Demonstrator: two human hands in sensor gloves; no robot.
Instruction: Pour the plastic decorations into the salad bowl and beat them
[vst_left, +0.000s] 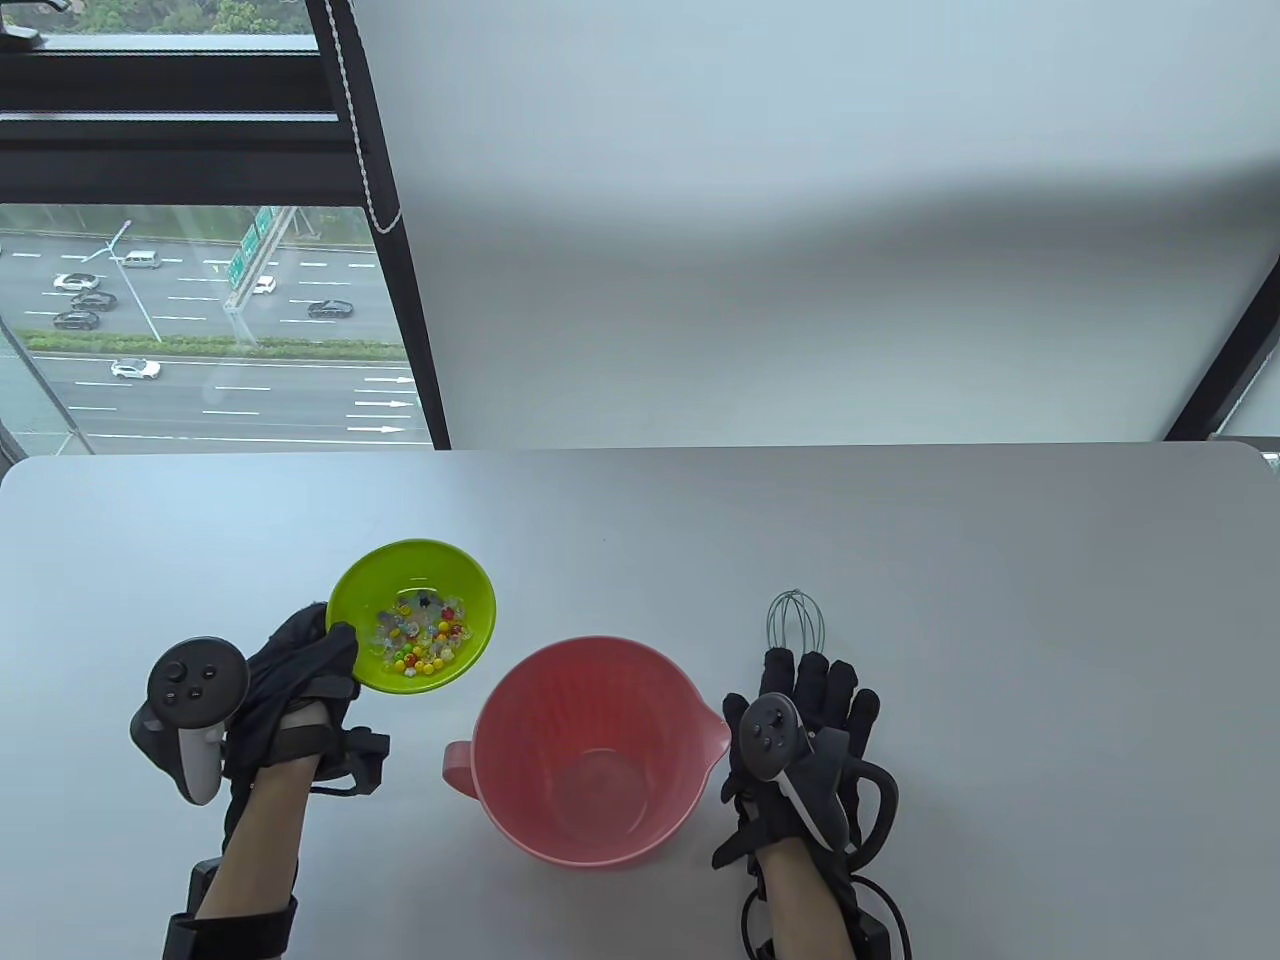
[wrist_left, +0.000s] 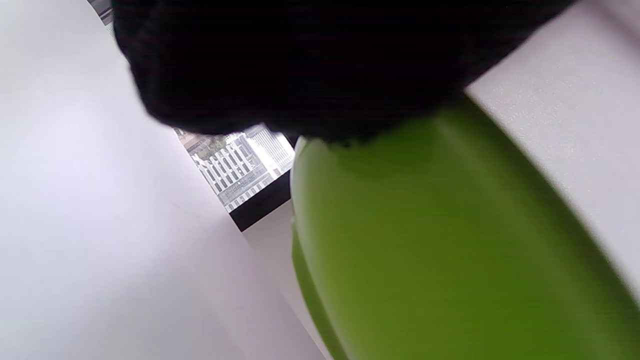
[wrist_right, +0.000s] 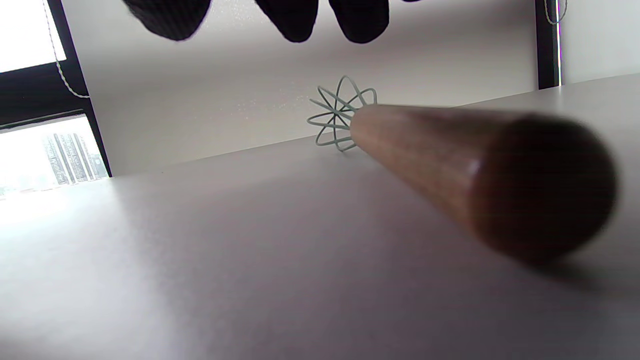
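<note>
Left of the pink salad bowl (vst_left: 590, 750), the left hand (vst_left: 290, 690) grips the near rim of a green bowl (vst_left: 412, 614), thumb over the edge and fingers curled beneath it. That green bowl is tilted, its open face turned toward the camera, and in the left wrist view its underside (wrist_left: 450, 250) fills most of the picture below the dark glove (wrist_left: 300, 65). Plastic decorations (vst_left: 425, 638), small beads in yellow, red, green and clear, lie gathered in the lower part of the green bowl, up and to the left of the salad bowl. The salad bowl itself stands upright on the grey table (vst_left: 1000, 560), a handle at its left side and a pouring lip at its right; nothing shows inside it but its pale bottom. Right of the salad bowl, the right hand (vst_left: 815, 735) lies over the whisk (vst_left: 796, 620) with fingers straight and spread, not closed round it. Only the wire loops of the whisk show beyond the fingertips in the table view. The right wrist view shows its wooden handle (wrist_right: 450, 160) lying flat on the table, the fingertips (wrist_right: 295, 20) hanging clear above it
</note>
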